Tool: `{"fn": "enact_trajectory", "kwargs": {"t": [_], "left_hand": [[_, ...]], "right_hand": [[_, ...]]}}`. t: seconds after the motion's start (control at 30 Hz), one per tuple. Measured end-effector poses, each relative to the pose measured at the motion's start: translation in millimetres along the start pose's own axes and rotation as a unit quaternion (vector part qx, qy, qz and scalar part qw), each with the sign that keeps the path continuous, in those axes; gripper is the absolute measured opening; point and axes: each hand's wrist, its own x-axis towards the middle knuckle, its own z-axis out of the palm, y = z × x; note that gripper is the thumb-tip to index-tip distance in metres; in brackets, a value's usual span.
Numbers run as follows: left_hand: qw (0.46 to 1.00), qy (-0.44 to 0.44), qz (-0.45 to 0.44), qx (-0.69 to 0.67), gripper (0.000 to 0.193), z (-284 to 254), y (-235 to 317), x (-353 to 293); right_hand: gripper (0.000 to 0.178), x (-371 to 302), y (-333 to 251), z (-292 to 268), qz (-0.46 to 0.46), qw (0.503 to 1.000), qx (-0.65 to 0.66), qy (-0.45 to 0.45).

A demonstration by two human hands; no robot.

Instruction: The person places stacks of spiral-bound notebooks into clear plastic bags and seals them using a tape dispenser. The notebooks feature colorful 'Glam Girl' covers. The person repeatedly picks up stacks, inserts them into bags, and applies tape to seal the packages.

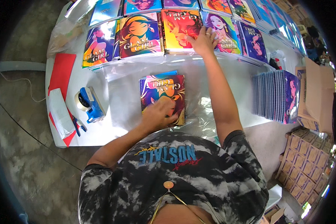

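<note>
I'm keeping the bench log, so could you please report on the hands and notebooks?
Left hand on the small notebook pile. Right hand, fingers spread, at the red-and-yellow notebook beyond. Blue tape dispenser left of the pile, apart from both hands.

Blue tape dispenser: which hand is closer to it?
The left hand, at the small notebook pile right of the dispenser; the right hand is farther off, at the far notebook rows.

Your bare left hand (160, 113) is curled at centre, elbow (100, 156) toward eight o'clock; your bare right hand (204, 42), fingers (209, 35) spread, reaches one o'clock, arm (223, 97) extended.
</note>
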Motion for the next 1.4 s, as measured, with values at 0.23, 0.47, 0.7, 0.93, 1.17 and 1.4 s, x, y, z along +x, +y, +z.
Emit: {"fn": "enact_trajectory", "kwargs": {"t": [0.23, 0.47, 0.7, 0.93, 1.17, 1.4], "left_hand": [[0.988, 0.15, 0.009, -0.033, 0.053, -54.7, -25.4, 190.3], [0.96, -0.01, -0.264, 0.091, 0.103, 10.5, -21.6, 284.6], [0.928, -0.013, -0.343, 0.141, 0.083, 2.0, 6.6, 310.2], [0.866, 0.357, -0.089, -0.339, 0.034, -137.4, -42.7, 216.4], [0.986, 0.167, 0.004, 0.021, 0.047, -86.5, -77.7, 10.7], [0.992, 0.057, -0.041, 0.106, 0.045, -73.0, -89.2, -16.7]], "right_hand": [[0.087, -38.8, 45.1, -21.5, -0.057, 0.998, -0.031, 0.02], [0.058, -58.7, 86.7, -58.5, -0.069, 0.996, -0.041, 0.048], [0.037, -31.3, 98.7, -78.6, 0.064, 0.997, 0.002, 0.047], [0.035, -71.8, 145.4, -134.9, -0.064, 0.651, 0.742, 0.151], [0.019, -135.5, 62.5, -135.9, -0.21, 0.886, 0.278, 0.307], [0.037, -192.3, 25.9, -5.5, -0.464, 0.874, 0.013, -0.144]]}}
